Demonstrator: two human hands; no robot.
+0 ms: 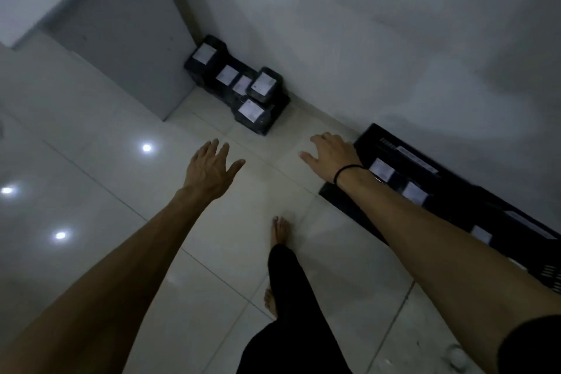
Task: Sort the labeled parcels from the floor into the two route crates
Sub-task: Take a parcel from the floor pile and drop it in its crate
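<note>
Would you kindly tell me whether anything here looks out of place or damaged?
Nothing looks spilled or damaged. The black parcels by the wall sit in an uneven heap, one raised above the rest. Those in the crate on the right lie label-up. Dim light hides finer detail.

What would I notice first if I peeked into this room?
Two bare arms stretch forward, the left grip and right grip both open above the shiny pale floor. Straight ahead, a heap of black parcels with white labels sits in the corner against the wall. A black crate holding more labelled parcels lies along the wall by the right grip.
</note>
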